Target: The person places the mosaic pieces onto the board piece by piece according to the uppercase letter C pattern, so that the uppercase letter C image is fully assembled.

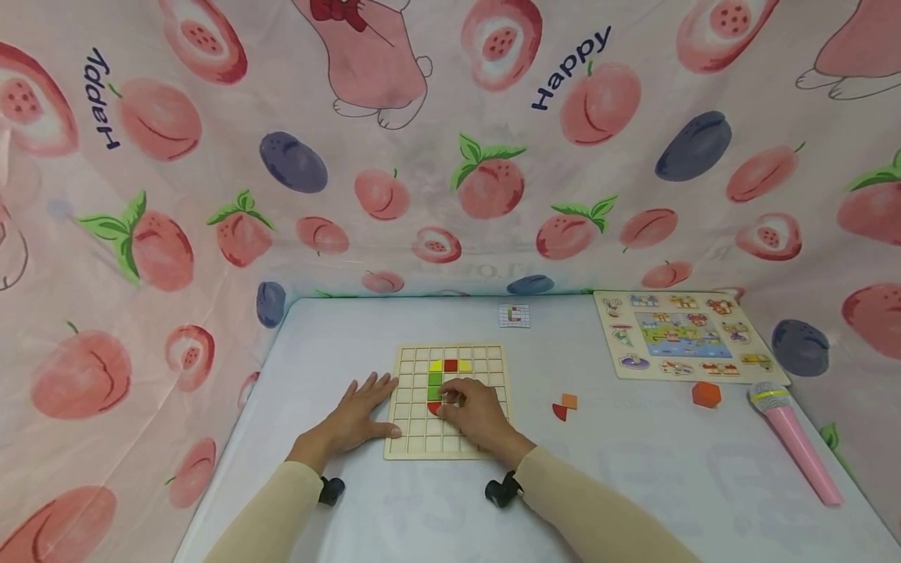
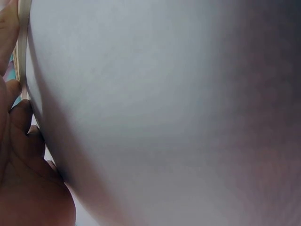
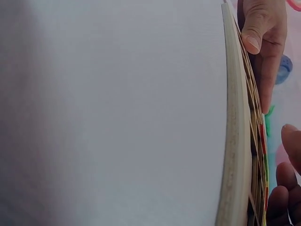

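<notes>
A wooden grid board (image 1: 415, 446) lies on the white table. In its cells sit yellow pieces (image 1: 464, 365), a red square (image 1: 450, 365), green squares (image 1: 435, 378) and a rounded red piece (image 1: 433, 408). My left hand (image 1: 355, 418) rests spread at the board's left side, thumb on its lower left edge. Over the middle is my right hand (image 1: 479, 414), fingers bent, with thumb and index tips right at the rounded red piece and the lower green square. In the right wrist view, the right thumb (image 3: 291, 143) stands apart from the fingers, and no piece shows between them.
Right of the board lie an orange square (image 1: 569, 402) and a red quarter-round piece (image 1: 559, 412). A small pattern card (image 1: 515, 316) is behind. Farther right are a picture puzzle board (image 1: 612, 332), an orange block (image 1: 707, 395) and a pink toy microphone (image 1: 798, 446).
</notes>
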A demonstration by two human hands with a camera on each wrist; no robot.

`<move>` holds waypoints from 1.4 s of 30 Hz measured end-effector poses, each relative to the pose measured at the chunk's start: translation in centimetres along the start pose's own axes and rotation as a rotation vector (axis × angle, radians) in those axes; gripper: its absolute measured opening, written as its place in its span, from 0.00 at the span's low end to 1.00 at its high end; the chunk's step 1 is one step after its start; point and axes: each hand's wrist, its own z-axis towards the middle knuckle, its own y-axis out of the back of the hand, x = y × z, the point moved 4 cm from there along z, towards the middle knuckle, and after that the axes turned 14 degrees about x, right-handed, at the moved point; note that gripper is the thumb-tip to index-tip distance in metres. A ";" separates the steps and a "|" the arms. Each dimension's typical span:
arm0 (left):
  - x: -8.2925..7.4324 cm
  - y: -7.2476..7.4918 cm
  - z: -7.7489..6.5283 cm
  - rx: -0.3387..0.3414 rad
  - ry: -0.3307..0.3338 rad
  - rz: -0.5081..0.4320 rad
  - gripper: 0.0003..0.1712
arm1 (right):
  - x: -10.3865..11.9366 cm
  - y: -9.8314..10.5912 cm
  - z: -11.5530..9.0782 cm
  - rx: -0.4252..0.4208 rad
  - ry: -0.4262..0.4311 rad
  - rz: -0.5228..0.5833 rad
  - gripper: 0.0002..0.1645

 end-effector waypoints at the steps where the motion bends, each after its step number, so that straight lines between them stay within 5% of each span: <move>1: 0.0 0.0 0.0 -0.001 -0.002 -0.001 0.62 | -0.1 0.1 -0.1 -0.001 -0.002 0.021 0.16; 8: 0.0 -0.2 0.3 -0.005 0.002 -0.021 0.63 | -0.7 2.5 -1.3 -0.038 -0.078 0.177 0.16; 16: 0.3 -0.2 0.3 -0.008 0.007 -0.013 0.63 | -3.9 8.5 -3.6 -0.106 -0.153 0.137 0.20; 27: 0.2 -0.2 0.1 -0.001 0.005 -0.012 0.63 | -10.3 14.7 -8.0 -0.065 -0.252 0.134 0.26; 33: 0.0 -0.1 0.0 0.008 -0.013 -0.009 0.63 | -11.8 15.8 -9.9 -0.068 -0.237 0.047 0.24; 42: 0.0 0.1 0.1 0.006 -0.025 0.009 0.63 | -12.7 15.1 -10.3 0.002 -0.265 0.000 0.23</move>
